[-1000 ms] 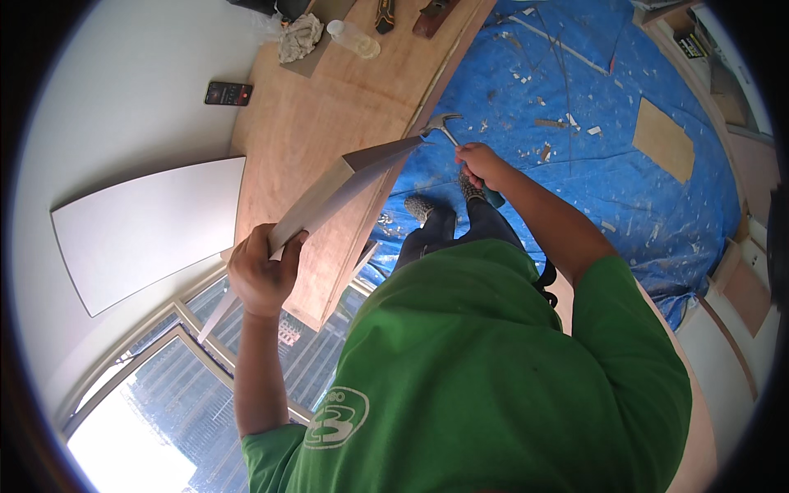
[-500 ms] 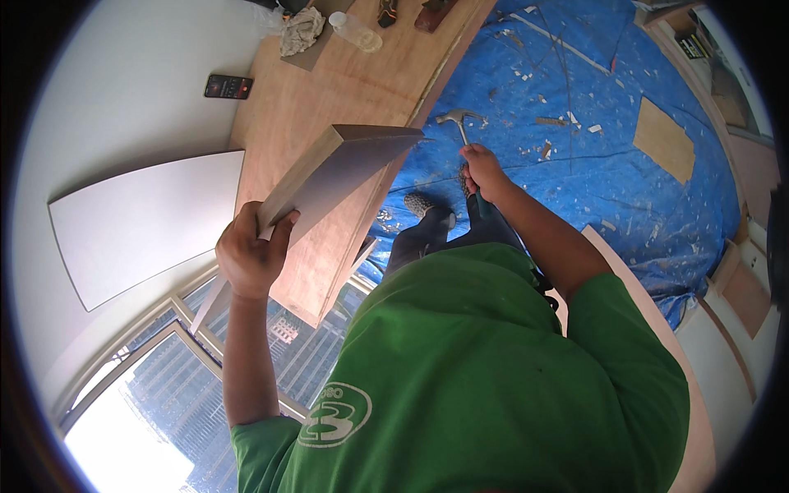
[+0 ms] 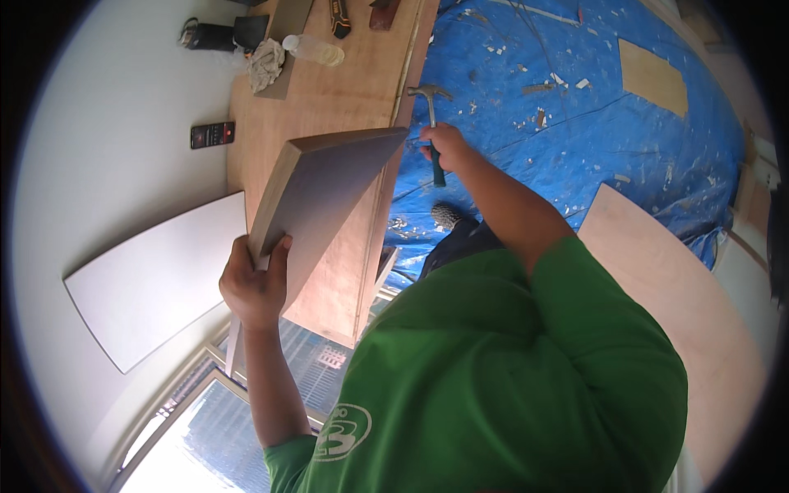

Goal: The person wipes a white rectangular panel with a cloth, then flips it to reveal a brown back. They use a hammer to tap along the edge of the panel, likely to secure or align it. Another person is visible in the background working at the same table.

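My left hand (image 3: 256, 283) grips the near edge of a thick wooden board (image 3: 325, 185), thumb on its dark grey face and fingers round the pale edge. The board is tilted up on its edge over a plywood bench (image 3: 362, 107); whether it touches the bench I cannot tell. To the right of the bench, my right hand (image 3: 446, 146) is closed round a claw hammer (image 3: 437, 170) with a dark green handle. The hammer's metal head points away from me, close to the bench's long edge, just beyond the board's far corner.
On the bench's far part lie a clear bottle (image 3: 314, 50), a crumpled rag (image 3: 266, 66) and an orange-black tool (image 3: 339, 18). A phone (image 3: 212, 135) is by the wall. Left is a white panel (image 3: 156, 279); right, a pale panel (image 3: 649, 287). Scraps litter the blue tarp (image 3: 493, 107).
My right hand has raised the hammer and brought it left, nearer the bench edge and board. The board remains in my left hand, and the whole view has shifted.
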Available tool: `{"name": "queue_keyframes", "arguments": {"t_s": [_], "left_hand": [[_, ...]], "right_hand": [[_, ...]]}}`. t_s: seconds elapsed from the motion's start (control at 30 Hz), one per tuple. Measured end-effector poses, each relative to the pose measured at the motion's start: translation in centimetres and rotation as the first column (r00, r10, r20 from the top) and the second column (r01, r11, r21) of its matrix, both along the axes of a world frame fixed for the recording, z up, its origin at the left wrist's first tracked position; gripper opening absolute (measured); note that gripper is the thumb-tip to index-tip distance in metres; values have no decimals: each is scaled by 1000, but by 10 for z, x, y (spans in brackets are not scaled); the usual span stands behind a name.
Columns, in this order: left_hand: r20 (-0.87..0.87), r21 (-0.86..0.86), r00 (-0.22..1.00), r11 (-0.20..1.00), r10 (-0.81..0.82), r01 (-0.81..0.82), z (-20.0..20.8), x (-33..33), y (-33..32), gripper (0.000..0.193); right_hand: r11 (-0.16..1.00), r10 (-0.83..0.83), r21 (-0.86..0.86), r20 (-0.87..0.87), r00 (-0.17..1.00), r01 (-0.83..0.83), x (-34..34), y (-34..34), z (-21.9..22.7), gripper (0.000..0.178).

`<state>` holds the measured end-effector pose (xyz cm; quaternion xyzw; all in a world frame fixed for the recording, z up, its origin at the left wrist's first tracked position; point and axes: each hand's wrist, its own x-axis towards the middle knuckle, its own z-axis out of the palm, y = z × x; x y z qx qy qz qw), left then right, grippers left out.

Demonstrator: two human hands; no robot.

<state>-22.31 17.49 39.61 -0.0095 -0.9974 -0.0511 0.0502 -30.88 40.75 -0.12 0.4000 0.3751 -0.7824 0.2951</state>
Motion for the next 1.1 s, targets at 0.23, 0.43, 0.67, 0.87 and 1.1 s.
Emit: {"name": "queue_keyframes", "arguments": {"t_s": [0.23,0.43,0.67,0.87,1.1], "left_hand": [[51,46,998,999,27,-29,1,-8,-4,32],[70,65,995,995,73,-78,-3,-10,-12,34],[86,-10,993,997,83,-83,-2,-6,-9,36],[89,33,993,996,77,-81,0,-2,-1,33],[252,167,963,976,92,-137,14,-16,-2,25]], "right_hand": [[958,-148,-239,70,987,161,8,-32,-8,19],[914,-218,-338,53,975,223,15,-34,-18,20],[896,-218,-386,47,975,219,15,-33,-28,20],[944,-146,-297,19,989,145,12,-29,-22,13],[913,-291,-127,468,835,389,43,-15,45,21]]}}
